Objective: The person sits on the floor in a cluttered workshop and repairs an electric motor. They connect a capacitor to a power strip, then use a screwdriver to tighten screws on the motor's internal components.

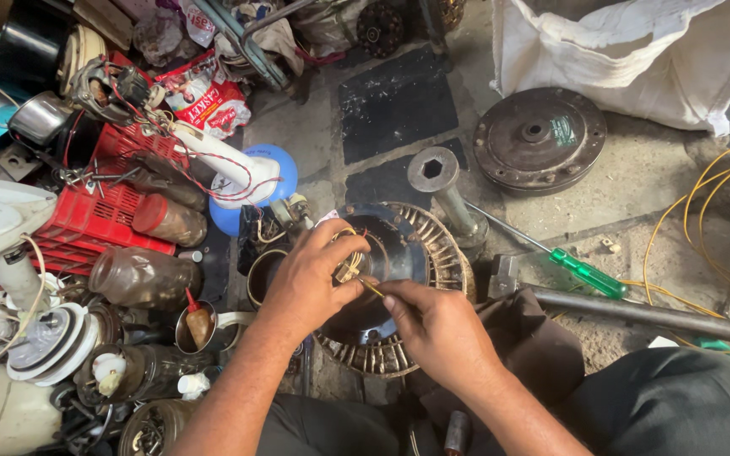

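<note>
Both hands (373,300) pinch thin wires (350,268) on the round finned stator (432,253).

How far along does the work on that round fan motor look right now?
Done: the round motor lies opened on the floor, its slotted core and dark centre plate bare. In hand: the left hand pinches a bundle of thin wires at the centre, and the right hand holds one yellow strand. Left: wire ends hang loose, and the green-handled screwdriver and hammer lie unused beside it.
</note>
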